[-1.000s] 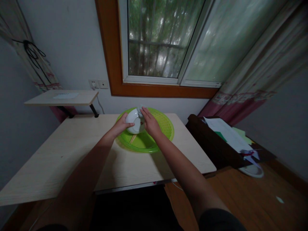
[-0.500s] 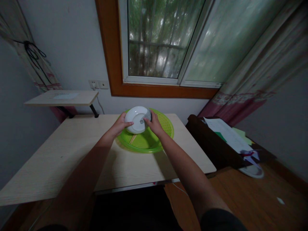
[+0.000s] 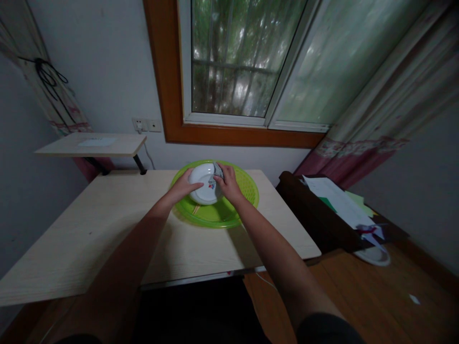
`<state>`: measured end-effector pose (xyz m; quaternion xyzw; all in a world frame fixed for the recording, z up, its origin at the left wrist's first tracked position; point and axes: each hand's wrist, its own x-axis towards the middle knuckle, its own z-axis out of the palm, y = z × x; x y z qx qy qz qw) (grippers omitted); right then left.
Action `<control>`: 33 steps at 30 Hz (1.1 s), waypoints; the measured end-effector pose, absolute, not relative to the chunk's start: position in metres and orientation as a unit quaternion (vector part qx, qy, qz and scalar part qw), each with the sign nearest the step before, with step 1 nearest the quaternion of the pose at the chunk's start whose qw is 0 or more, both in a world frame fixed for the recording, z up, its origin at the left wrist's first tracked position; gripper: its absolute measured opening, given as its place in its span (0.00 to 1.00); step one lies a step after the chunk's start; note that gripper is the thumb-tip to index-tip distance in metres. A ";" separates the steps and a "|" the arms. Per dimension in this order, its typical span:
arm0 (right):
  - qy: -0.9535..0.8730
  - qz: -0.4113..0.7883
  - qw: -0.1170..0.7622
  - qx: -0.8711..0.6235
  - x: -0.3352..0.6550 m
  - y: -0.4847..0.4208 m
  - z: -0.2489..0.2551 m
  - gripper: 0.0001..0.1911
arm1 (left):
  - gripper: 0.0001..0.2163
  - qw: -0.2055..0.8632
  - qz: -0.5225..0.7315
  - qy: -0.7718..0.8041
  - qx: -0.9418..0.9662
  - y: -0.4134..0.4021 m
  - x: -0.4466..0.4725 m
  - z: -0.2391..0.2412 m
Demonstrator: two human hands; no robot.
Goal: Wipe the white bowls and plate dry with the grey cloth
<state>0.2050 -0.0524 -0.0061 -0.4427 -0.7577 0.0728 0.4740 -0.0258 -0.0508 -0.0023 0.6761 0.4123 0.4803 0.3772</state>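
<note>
A white bowl (image 3: pixel 203 195) with a small coloured print is held tilted over a round green plastic basket (image 3: pixel 215 222). My left hand (image 3: pixel 183 186) is closed on the bowl's left rim, its thumb lying across the near face. At the opposite side, my right hand (image 3: pixel 228 182) pinches a grey patterned cloth (image 3: pixel 217 170) against the rim. The fingers behind the bowl are hidden. Under the bowl, a few light wooden chopsticks (image 3: pixel 196 209) lie in the basket, partly covered.
The basket stands on a pale wooden table (image 3: pixel 118 210) against the wall under a window. A small raised shelf (image 3: pixel 93 145) with a paper on it is at the left. A dark brown cabinet (image 3: pixel 304 205) with papers on top stands at the right.
The bowl has dipped slightly and turned, so its coloured print now shows. My right hand and the cloth have shifted up along the rim.
</note>
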 end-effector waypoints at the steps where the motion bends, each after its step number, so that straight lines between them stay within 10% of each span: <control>1: -0.766 0.068 0.467 -0.437 0.205 -0.054 -0.005 0.27 | 0.34 0.370 0.475 0.418 0.680 -0.051 -0.026 -0.002; 18: -0.893 -0.121 0.282 -0.328 0.181 -0.088 0.021 0.30 | 0.33 0.481 0.493 0.366 0.625 -0.050 -0.024 -0.007; 33: -0.763 0.011 0.455 -0.459 0.197 -0.059 0.002 0.27 | 0.35 0.468 0.493 0.377 0.629 -0.052 -0.028 -0.006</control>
